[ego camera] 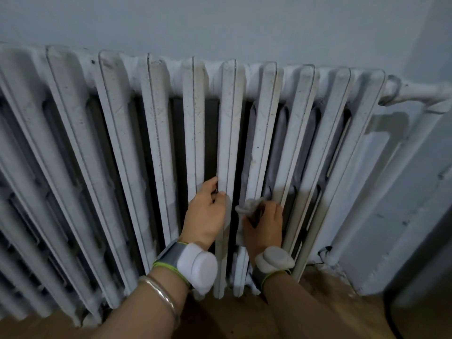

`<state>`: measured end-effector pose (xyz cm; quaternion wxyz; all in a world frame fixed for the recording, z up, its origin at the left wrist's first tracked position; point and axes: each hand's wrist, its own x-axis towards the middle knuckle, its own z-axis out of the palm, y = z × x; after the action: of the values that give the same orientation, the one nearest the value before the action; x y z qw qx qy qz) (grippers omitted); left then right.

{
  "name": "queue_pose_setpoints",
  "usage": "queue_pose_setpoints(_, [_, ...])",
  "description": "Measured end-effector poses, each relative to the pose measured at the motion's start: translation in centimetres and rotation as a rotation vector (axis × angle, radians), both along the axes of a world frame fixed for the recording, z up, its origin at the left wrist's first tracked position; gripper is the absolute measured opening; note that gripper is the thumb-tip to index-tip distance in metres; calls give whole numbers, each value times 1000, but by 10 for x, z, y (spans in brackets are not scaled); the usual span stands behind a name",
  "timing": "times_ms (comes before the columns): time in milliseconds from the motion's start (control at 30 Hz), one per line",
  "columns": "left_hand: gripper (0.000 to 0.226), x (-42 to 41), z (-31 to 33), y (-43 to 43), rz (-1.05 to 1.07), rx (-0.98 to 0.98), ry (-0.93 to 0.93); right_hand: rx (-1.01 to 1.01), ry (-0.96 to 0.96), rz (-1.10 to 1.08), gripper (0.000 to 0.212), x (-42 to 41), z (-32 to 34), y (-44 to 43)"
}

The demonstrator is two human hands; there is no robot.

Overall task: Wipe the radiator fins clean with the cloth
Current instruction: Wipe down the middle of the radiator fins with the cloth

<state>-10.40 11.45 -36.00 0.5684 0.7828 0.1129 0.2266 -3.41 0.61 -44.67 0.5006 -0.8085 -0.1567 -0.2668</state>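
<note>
A white cast-iron radiator [156,133] with several upright, dust-specked fins fills the view against the wall. My left hand [206,214] grips the lower part of a middle fin [228,123], its fingers hooked around the fin's left edge. My right hand [265,222] is closed on a small crumpled grey-white cloth [250,206] and presses it against the neighbouring fin [265,123] to the right, low down. Part of the cloth is hidden under my fingers. Both wrists carry white sensor bands.
A white pipe [420,92] leaves the radiator's top right and runs down along the wall. Wooden floor [234,319] lies under the radiator. A dark object's edge [425,302] stands at the lower right corner.
</note>
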Motion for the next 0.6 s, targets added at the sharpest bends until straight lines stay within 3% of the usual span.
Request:
queue_pose_setpoints(133, [46, -2, 1, 2, -30, -10, -5, -3, 72, -15, 37, -3, -16, 1])
queue_pose_setpoints(333, [47, -6, 3, 6, -74, -33, 6, 19, 213, -25, 17, -4, -9, -6])
queue_pose_setpoints(433, [47, -7, 5, 5, -84, -34, 9, 179, 131, -47, 22, -12, 29, -4])
queue_pose_setpoints(600, [47, -10, 6, 9, -103, -33, 21, 285, -206, -75, 29, -25, 97, -2])
